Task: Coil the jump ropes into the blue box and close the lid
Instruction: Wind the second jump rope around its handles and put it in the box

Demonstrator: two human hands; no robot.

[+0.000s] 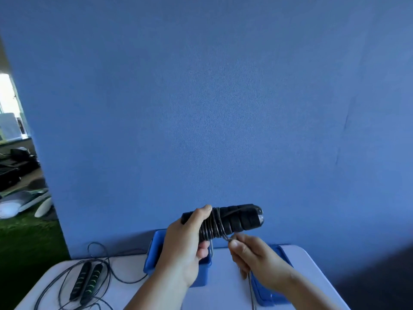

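- Pretty sure this is a makeshift workroom or storage-type space, not anybody's home.
- A plain blue partition (201, 108) stands right behind a white table (223, 289), backdrop style.
- Past the panel's left edge: green fake turf (22, 242), dark cases (11, 168), white odds and ends (13, 206) on the floor, and a bright window (6, 92).

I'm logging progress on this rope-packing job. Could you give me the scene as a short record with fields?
left hand: grips the black handles, held together above the box
right hand: pinches the cord just below the wraps
cord: several turns round the handles, tail hanging toward the table
blue box: open, on the table; inside hidden by the left hand
lid: off, lying right of the box
second rope: uncoiled on the table at left, handles side by side
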